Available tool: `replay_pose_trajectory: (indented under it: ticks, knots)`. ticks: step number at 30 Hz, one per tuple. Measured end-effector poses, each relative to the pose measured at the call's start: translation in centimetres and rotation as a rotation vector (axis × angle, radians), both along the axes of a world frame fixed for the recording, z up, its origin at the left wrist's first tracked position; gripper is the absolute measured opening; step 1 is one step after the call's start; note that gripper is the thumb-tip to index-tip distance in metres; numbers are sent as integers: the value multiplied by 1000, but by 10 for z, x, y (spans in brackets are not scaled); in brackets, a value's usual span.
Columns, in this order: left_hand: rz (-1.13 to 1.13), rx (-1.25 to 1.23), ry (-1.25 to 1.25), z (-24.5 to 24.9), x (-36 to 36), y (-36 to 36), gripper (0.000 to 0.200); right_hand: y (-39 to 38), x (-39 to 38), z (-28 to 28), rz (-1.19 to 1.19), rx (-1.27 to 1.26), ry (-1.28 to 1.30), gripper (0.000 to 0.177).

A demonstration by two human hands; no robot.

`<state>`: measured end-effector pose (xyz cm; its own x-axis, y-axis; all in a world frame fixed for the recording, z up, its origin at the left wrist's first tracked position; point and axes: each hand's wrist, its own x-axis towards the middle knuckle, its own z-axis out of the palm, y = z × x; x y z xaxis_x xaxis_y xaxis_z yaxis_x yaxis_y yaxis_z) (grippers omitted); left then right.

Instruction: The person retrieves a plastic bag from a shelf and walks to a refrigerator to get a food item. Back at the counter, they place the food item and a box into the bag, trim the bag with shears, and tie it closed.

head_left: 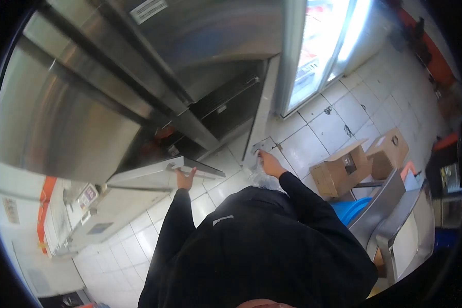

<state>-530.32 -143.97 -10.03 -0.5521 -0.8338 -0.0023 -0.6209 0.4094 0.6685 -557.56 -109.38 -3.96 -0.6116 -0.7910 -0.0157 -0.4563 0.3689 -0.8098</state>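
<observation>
A stainless steel upright fridge (210, 31) stands in front of me with both lower doors swung open. My left hand (185, 179) is at the edge of the left fridge door (143, 174), its fingers hooked over the edge and its thumb raised. My right hand (272, 165) holds the edge of the right fridge door (263, 110) near its corner, fingers curled. Below that hand a crumpled clear plastic bag (262, 179) shows in front of my dark clothing. Dark shelves (228, 97) are visible inside the fridge between the doors.
A lit glass-door display fridge (313, 56) stands to the right. On the white tiled floor (305, 141) are two open cardboard boxes (339, 172), with a blue round container (351, 209) and a metal-framed chair (403, 226) nearby. A white appliance (95, 218) is at left.
</observation>
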Motion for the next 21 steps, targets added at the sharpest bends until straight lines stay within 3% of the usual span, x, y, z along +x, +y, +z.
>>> replay_pose_trajectory:
  ticks: [3, 5, 8, 12, 13, 16, 19, 20, 21]
  knots:
    - [25, 117, 16, -11, -23, -29, 114, -11, -8, 11, 135, 23, 67, 49]
    - [93, 378, -23, 48, -48, -12, 112, -29, -12, 7, 201, 52, 40, 50]
    - [143, 375, 71, 69, -72, -11, 115, -66, -14, 5, 277, 86, 22, 49]
    - [69, 254, 19, 8, -77, -75, 109, -117, -15, 22, 348, 109, 25, 49]
    - [70, 401, 7, 23, -83, -74, 106, -129, -16, 27, 364, 128, 19, 50]
    - [41, 454, 2, 42, -95, -81, 104, -172, -21, 34, 404, 222, -82, 53]
    - [-22, 290, 46, -1, -92, -121, 99, -207, -23, 32, 379, 176, -88, 54]
    - [-61, 211, 54, -14, -95, -130, 98, -234, -21, -12, 319, 67, -20, 56]
    - [-105, 167, 89, -11, -96, -129, 92, -241, -22, 1, 320, 36, -25, 55]
